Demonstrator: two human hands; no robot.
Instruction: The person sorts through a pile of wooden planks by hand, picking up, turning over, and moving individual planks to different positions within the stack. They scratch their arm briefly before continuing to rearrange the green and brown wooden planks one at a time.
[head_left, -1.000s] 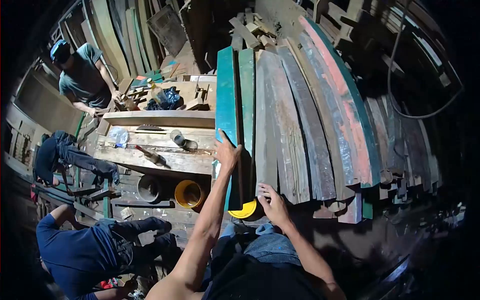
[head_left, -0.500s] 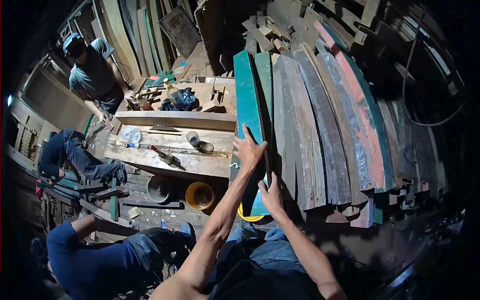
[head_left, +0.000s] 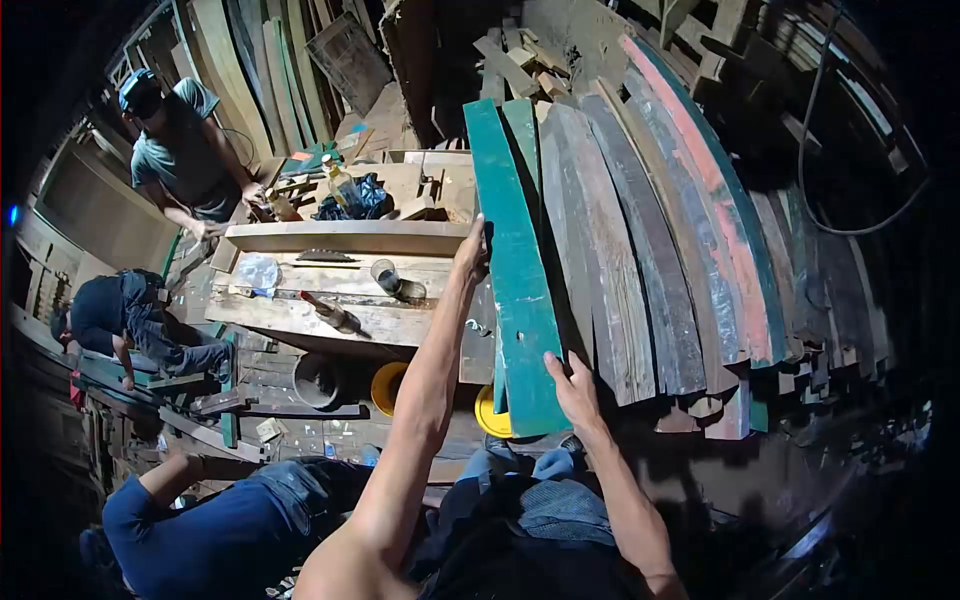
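A long green-painted plank (head_left: 514,290) slants in front of me with its broad, scuffed face toward me. My left hand (head_left: 470,248) is closed around its left edge, about midway along, with some fingers hidden. Lower down, my right hand (head_left: 576,388) grips the right edge close to the near end, thumb on the painted face and the other fingers partly out of sight. Right beside the plank lies a row of weathered boards (head_left: 610,250).
Left of the plank stands a wooden workbench (head_left: 380,332) with a glass (head_left: 386,277), a bottle (head_left: 330,312) and a long timber (head_left: 350,238). Buckets (head_left: 318,380) sit below it. One person (head_left: 180,150) works behind the bench; others (head_left: 220,530) bend low at left.
My left hand has moved from the top of the plank to its left edge. The plank has turned, so its green face shows along its whole length.
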